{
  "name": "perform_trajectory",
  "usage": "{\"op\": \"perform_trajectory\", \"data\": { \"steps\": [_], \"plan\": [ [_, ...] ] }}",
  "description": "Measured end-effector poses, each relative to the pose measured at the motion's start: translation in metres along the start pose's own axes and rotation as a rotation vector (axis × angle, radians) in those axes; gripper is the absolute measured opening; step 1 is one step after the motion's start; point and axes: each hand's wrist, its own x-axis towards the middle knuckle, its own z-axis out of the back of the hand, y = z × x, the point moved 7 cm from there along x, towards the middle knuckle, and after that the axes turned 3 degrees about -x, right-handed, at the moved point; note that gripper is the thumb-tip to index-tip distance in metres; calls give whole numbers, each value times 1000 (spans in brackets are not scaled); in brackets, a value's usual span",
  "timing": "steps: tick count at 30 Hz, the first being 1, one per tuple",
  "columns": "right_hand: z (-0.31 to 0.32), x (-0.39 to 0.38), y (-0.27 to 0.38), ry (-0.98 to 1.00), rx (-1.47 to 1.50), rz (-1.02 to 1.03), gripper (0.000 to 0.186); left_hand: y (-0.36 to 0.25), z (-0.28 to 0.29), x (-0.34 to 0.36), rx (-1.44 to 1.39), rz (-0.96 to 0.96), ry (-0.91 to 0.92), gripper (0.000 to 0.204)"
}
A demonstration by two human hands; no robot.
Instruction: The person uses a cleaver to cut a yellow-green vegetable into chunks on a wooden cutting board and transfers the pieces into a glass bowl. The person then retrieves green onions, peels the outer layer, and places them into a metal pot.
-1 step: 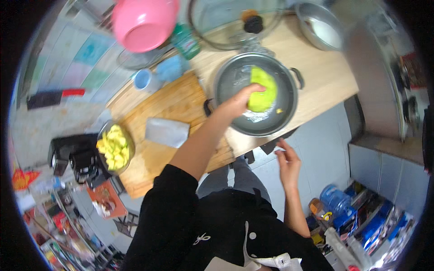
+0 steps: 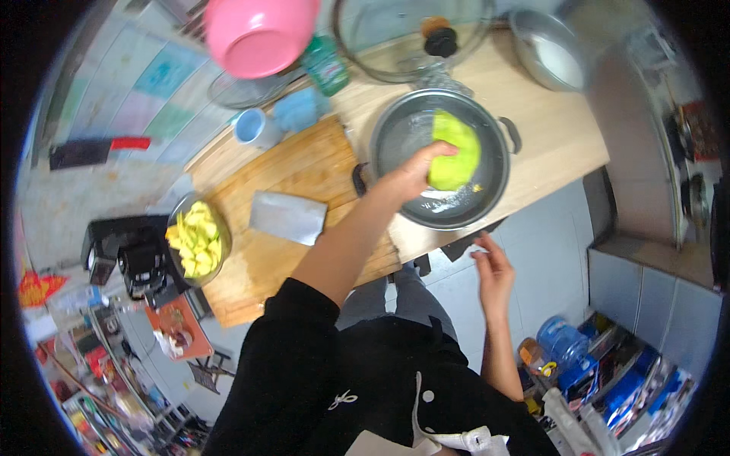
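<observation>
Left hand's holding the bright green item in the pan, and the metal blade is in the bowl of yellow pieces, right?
Not quite: the metal blade lies on the wooden cutting board, as the head view shows. The left hand does hold the bright green item in the pan.

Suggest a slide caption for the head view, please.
Left hand holding a green cloth or sponge in a pan, right hand empty, cleaver lying on the cutting board alongside.

Pink bowl (image 2: 262,38) at 11 o'clock, glass lid (image 2: 384,42) at 12: both cut by top edge. Left hand (image 2: 413,176): most fingers hidden by yellow-green pad (image 2: 458,166); blur masks pad's material. Shelf goods (image 2: 99,365) at 8 o'clock too small to identify.
</observation>
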Motion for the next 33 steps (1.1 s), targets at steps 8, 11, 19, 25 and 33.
{"op": "perform_trajectory", "data": {
  "steps": [8,11,19,25,33],
  "plan": [
    [-40,63,66,263,245,29,77,6,-38,-65,1097,-367,-202,40],
    [-60,75,70,170,342,-97,70,2,-51,-84,1362,-385,-247,37],
    [-27,79,137,545,891,-1,56,-57,-63,-175,1379,-964,-241,32],
    [-44,109,77,69,37,-72,78,-42,2,-168,1311,-814,-378,31],
    [81,195,137,28,168,385,70,-28,14,-137,1557,-714,-511,32]
  ]
}}
